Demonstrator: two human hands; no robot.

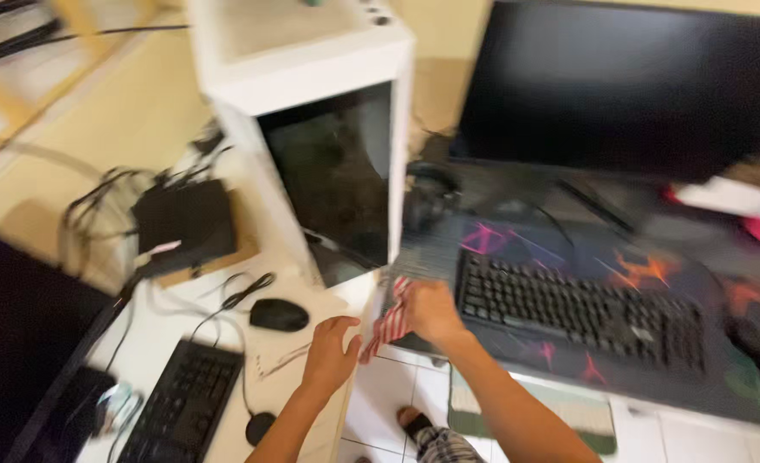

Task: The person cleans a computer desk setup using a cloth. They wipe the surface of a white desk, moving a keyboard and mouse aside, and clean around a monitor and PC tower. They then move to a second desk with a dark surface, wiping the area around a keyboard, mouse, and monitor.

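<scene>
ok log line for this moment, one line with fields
right hand: holds red-and-white striped cloth | left hand: open by desk edge, beside cloth | white computer case: just above hands | view: blurred

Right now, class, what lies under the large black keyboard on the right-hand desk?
The keyboard rests on a dark desk mat with pink and orange streaks. The mat's pattern directly beneath it is covered.
</scene>
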